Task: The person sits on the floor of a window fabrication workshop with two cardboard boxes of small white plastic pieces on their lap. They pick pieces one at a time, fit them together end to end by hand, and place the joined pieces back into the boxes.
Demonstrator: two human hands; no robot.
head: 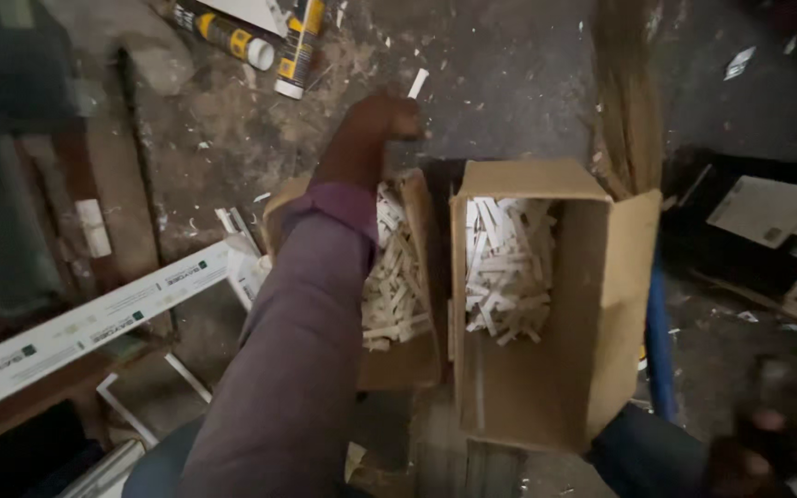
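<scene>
Two open cardboard boxes sit side by side on the dusty floor (509, 83), the right box (592, 304) and the left box (412, 360), each heaped with short white strips (505, 267). The boxes' walls look soft and floppy. The left hand (385, 120) reaches out beyond the boxes, fingers pinched on one white strip (417, 83) by its lower end; it looks light, stiff and likely snappable. The right hand (767, 452) is blurred at the lower corner; its fingers' state I cannot tell. There is open floor ahead; sealant tubes (260, 37) lie farther off.
</scene>
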